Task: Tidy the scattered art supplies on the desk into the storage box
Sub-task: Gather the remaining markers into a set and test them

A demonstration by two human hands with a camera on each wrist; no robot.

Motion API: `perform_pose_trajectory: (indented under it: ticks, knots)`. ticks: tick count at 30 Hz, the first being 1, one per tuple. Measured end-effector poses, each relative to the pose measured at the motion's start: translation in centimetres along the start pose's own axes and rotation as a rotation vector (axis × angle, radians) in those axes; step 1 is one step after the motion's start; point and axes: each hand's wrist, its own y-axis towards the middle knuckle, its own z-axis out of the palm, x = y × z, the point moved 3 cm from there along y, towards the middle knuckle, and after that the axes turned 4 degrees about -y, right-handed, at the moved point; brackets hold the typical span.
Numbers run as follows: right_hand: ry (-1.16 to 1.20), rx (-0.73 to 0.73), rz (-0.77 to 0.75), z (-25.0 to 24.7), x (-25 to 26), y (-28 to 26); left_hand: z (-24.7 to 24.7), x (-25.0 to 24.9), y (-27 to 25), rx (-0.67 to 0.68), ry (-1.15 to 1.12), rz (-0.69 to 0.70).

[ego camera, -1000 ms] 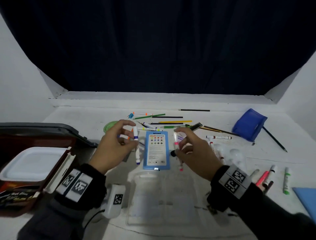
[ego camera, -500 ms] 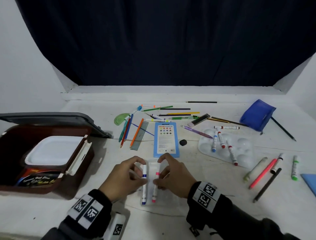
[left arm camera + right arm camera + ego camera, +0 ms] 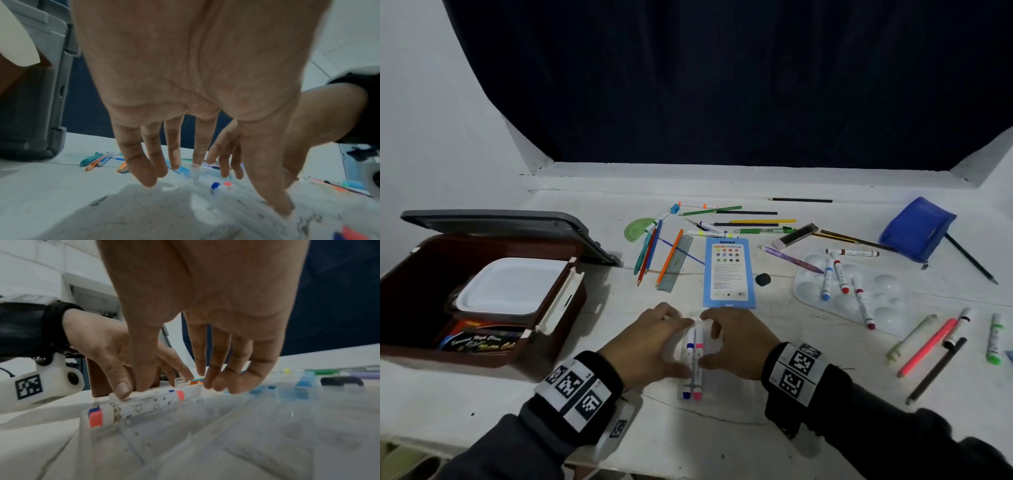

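Note:
Two white markers lie side by side in a clear plastic case point(image 3: 717, 406) at the desk's near edge: a blue-capped marker point(image 3: 689, 365) and a pink-capped marker point(image 3: 699, 365). My left hand point(image 3: 650, 342) flanks them on the left, with its thumb pressing on the marker row point(image 3: 144, 407). My right hand point(image 3: 736, 342) flanks them on the right, its thumb set down beside them and its fingers reaching past the far ends. Both hands' fingers are nearly straight. In the left wrist view both caps point(image 3: 215, 185) show between my fingers and thumb. The brown storage box point(image 3: 558, 342) stands open at the left.
Inside the box are a white lidded tub point(image 3: 510, 287) and a paint pack. Behind my hands lies a blue pencil packet point(image 3: 729, 274); beyond it are loose pencils, a ruler point(image 3: 676, 263) and a black eraser point(image 3: 763, 279). To the right are a palette point(image 3: 887, 294) with markers, a blue pouch point(image 3: 917, 229) and several pens point(image 3: 928, 346).
Both hands brought the two markers from above the pencil packet back to the near edge and lowered them together into the clear case. The pinches have loosened into flat touches.

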Motion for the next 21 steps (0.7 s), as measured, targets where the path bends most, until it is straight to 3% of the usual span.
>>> perform_pose_trajectory:
  ticks: [4,14,21]
  knots:
    - [-0.220,0.086,-0.035,0.6,0.8,-0.1,0.3,0.3,0.2,0.033,0.048,0.020]
    - [-0.314,0.054,-0.028,1.3,0.8,0.1,0.3,0.0,0.3,-0.026,0.125,-0.024]
    - [-0.370,0.071,-0.064,1.1,0.9,1.0,0.2,-0.8,0.3,0.030,0.186,-0.042]
